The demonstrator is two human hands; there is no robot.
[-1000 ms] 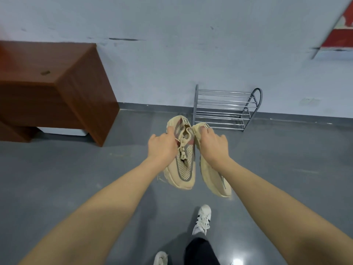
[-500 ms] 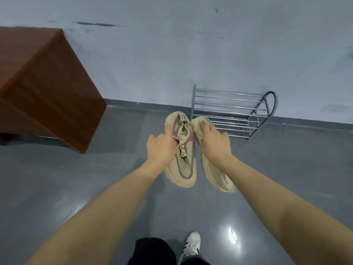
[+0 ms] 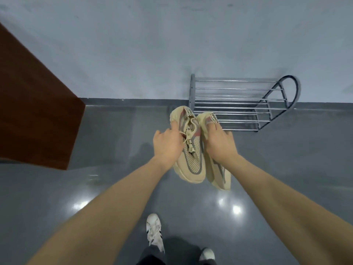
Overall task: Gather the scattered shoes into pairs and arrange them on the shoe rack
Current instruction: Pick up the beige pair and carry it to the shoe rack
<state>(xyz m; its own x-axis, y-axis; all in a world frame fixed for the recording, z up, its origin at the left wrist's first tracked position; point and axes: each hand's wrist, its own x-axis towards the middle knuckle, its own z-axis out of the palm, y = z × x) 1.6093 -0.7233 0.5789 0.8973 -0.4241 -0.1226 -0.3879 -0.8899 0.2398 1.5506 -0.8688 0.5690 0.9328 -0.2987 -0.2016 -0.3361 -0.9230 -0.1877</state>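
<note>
The left hand (image 3: pixel 168 146) is gripping the left shoe (image 3: pixel 189 150) by its collar, thumb lying along the outer side of the heel and the other fingers curling out of sight behind the opening. The right hand (image 3: pixel 219 144) is gripping the right shoe (image 3: pixel 214 165) the same way, thumb pressing on the heel tab and the fingers wrapping round the far side. Both shoes are beige mesh with grey stripes and are hanging off the floor (image 3: pixel 114 188), heels up and far, toes pointing down and near. They are hanging side by side, touching or nearly touching along their inner edges. A toggle lace is dangling over the tongue of the left shoe.

The rack (image 3: pixel 238 104) is standing against the wall (image 3: pixel 152 54), just beyond the shoes and slightly to the right. It is made of grey metal bars in two tiers, with a looped end frame on its right side. The heels of the shoes are overlapping its near left corner in the view, though the shoes are not resting on it.

A brown cabinet (image 3: pixel 34 115) is filling the left side. At the near edge the person's own white sneaker (image 3: pixel 153 232) is standing on the glossy grey floor, with dark trouser legs and a second shoe tip showing just to its right
</note>
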